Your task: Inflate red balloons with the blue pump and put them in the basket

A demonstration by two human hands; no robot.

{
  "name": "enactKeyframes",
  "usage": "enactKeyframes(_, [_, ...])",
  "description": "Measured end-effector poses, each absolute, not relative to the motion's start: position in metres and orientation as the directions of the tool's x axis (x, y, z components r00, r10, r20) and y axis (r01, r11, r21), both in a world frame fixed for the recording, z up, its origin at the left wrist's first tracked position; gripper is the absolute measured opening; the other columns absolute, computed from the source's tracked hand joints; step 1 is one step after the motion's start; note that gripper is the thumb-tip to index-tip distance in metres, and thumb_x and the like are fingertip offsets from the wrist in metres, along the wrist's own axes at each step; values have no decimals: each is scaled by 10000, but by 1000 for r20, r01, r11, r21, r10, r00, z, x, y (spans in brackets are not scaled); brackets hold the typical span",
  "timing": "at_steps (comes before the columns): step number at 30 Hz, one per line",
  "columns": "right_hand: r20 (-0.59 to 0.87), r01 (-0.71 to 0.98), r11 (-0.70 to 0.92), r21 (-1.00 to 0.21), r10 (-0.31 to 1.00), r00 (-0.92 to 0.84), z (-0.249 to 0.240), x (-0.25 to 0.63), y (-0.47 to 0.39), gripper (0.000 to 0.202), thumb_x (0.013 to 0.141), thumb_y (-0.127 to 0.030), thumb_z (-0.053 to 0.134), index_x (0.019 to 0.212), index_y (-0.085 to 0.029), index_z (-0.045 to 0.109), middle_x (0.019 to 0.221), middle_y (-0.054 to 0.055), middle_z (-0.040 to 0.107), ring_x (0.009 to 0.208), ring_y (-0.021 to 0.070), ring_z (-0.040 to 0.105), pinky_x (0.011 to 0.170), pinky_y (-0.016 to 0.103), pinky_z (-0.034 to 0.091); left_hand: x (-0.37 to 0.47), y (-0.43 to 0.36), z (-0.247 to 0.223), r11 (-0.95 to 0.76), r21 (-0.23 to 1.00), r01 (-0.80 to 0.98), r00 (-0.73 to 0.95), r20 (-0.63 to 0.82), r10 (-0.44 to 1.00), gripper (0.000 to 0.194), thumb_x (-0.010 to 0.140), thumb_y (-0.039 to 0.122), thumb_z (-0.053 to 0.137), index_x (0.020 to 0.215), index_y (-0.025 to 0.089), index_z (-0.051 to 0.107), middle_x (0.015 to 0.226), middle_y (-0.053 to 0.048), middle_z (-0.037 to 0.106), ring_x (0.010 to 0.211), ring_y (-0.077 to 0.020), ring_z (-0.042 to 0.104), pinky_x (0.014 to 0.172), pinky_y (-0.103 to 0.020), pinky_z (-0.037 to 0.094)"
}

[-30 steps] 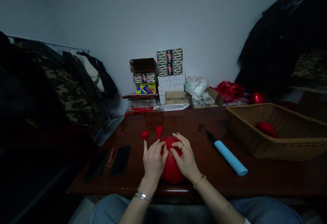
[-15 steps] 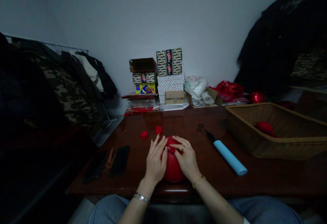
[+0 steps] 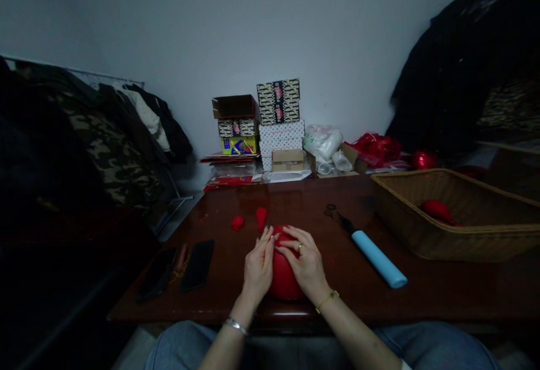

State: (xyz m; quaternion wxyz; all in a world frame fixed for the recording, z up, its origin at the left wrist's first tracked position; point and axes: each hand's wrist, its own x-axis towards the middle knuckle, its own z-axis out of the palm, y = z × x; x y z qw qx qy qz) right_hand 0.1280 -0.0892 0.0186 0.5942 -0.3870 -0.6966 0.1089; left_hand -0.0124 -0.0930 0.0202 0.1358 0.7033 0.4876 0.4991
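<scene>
A round, inflated red balloon [image 3: 285,281] rests on the table near its front edge, between my hands. My left hand [image 3: 259,263] lies along its left side, thumb and fingertips closed on the balloon's top. From the right, my right hand [image 3: 307,257] pinches at the same spot, where the balloon's neck is mostly hidden by my fingers. Just beyond my hands lie two limp red balloons [image 3: 261,216], one of them bunched up [image 3: 237,222]. Right of my hands is a light blue hand pump [image 3: 378,258] with a black nozzle.
Small black-handled scissors [image 3: 330,210] lie beyond the pump. A wicker basket [image 3: 455,249] holding a red balloon [image 3: 437,211] stands at the right. Two dark phones [image 3: 198,265] lie at the left. Stacked boxes [image 3: 282,139] and plastic bags [image 3: 324,141] line the wall.
My fingertips have drawn closer together at the balloon's top. The left hand has shifted slightly right and its fingers have curled in; the red neck shows less.
</scene>
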Motion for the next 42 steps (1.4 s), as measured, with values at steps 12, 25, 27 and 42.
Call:
enactKeyframes(12, [693,435,639,-634,720,-47,24,130,-90,119,798,-246,606,891,-263,677,1209,57,591,1127,217,506,956,432,433,-10,-97,19,-510,664,546,72,570,819,353,946,271,369,1241,261,563,1323,-65,522,1303,-203,362,1081,-508,265])
enactKeyframes(25, [651,388,609,-692,759,-28,21,143,-91,429,745,-304,646,1169,-273,583,1284,76,549,1201,245,488,1008,482,397,3,-98,30,-570,524,633,120,661,741,359,936,191,379,1234,269,562,1309,-80,536,1293,-226,381,1066,-562,261])
enactKeyframes(27, [689,508,624,-594,720,-80,20,144,-91,578,732,-275,643,1287,-250,482,1338,90,502,1266,258,420,1053,522,329,5,-99,33,-631,438,641,212,689,693,365,930,184,395,1254,264,543,1326,-85,518,1317,-232,340,1072,-580,227])
enactKeyframes(42, [914,765,583,-273,404,19,35,171,-90,235,796,-214,590,967,-356,665,1152,-44,648,1231,244,447,1067,591,206,24,-89,51,-708,-42,705,395,852,343,415,863,75,469,1267,162,505,1259,-125,578,1282,-252,400,1078,-571,265])
